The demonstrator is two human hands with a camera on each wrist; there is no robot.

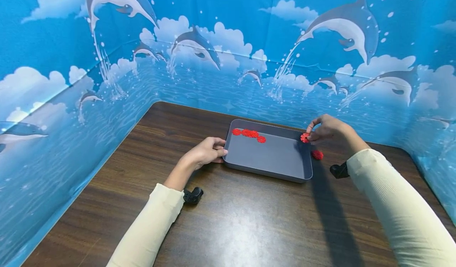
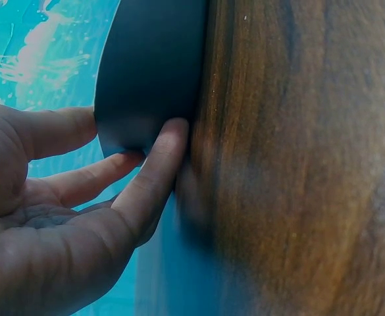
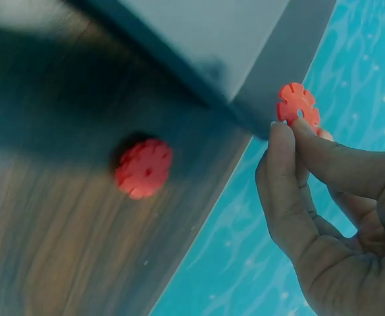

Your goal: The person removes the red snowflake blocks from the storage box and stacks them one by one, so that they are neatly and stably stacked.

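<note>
A grey rectangular tray [image 1: 267, 152] stands on the table. At its left end, my left hand [image 1: 208, 152] holds the wall; in the left wrist view, the fingers [image 2: 156, 168] lie between the tray's rim and its base. Above the tray's right back corner, my right hand [image 1: 325, 128] pinches a red notched plastic disc [image 3: 296, 102] between thumb and fingertips. Just outside the right wall sits a small stack of red notched discs [image 3: 145, 168]. Inside the tray, several more red discs [image 1: 251, 134] form an uneven row along the back left.
The dark wood-grain table [image 1: 199, 227] runs up to a blue dolphin-print cloth [image 1: 228, 61] on the back and sides. Black wrist devices [image 1: 193, 195] sit at both cuffs. The right arm casts a long shadow over the table.
</note>
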